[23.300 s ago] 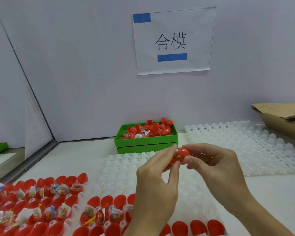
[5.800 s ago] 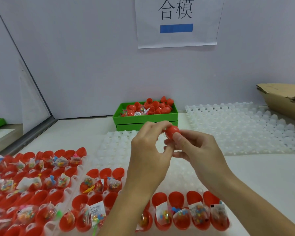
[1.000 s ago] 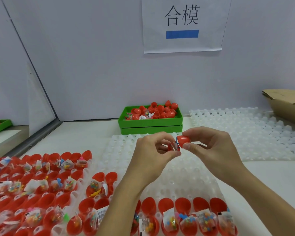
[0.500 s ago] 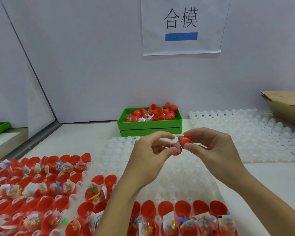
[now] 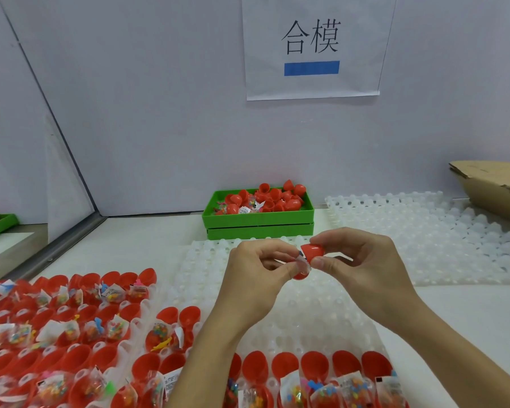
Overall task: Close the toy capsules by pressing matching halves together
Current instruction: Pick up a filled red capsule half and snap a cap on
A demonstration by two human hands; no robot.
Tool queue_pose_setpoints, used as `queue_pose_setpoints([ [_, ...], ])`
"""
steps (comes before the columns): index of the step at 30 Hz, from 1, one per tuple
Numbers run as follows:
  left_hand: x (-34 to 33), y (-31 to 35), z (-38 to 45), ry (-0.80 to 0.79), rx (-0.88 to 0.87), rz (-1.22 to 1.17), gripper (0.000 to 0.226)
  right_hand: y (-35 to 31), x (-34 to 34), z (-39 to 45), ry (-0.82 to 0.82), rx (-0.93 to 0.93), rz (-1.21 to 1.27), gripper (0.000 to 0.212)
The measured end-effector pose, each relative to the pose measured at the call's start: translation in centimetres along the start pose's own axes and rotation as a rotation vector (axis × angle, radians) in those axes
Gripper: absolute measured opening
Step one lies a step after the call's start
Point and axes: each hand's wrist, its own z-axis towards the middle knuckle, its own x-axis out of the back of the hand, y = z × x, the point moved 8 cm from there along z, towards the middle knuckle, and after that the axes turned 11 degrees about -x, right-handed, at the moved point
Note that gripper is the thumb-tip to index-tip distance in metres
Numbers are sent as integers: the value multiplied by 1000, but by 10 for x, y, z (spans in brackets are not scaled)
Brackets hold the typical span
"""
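Head view. Left hand (image 5: 261, 267) pinches the lower capsule half (image 5: 300, 274), mostly hidden behind its fingertips, with a clear toy packet (image 5: 302, 263) sticking out of the opening. Right hand (image 5: 357, 257) grips the red cap half (image 5: 312, 250) between thumb and forefinger, just at 1 o'clock of the lower half. The two halves are held above the centre of the empty white tray (image 5: 321, 319); the gap is not yet closed, and the packet sits in the seam.

Progress, as judged: this capsule is mid-closing. Closed capsules (image 5: 265, 198) are heaped in the green bin (image 5: 258, 220) at 12 o'clock. Many open halves with packets (image 5: 71, 334) fill the trays from 7 to 9 o'clock, and one more row (image 5: 315, 375) lies at 6 o'clock. Most work seems left.

Surroundings: another bare white tray (image 5: 424, 231) at 2 o'clock, a cardboard box (image 5: 492, 189) at 3 o'clock, a paper sign (image 5: 312, 45) on the wall at 12 o'clock.

Obstruction: the protruding packet may jam the seam unless tucked in.
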Motion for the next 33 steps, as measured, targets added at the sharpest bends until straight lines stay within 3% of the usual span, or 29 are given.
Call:
queue_pose_setpoints([
  [7,3,5,0,43,-20,36,14,-9,-5,-4,-9,93,-170,31],
  [10,4,4,0,76,18,-63,33,-7,1,-2,48,64,-135,31],
  [15,6,8,1,5,-21,-110,45,-2,8,1,89,1,-12,24],
  [21,5,12,2,23,-45,-59,26,-3,3,-2,22,-52,92,28],
  [33,1,14,1,3,-63,-187,28,-2,1,-1,-12,-65,148,27],
])
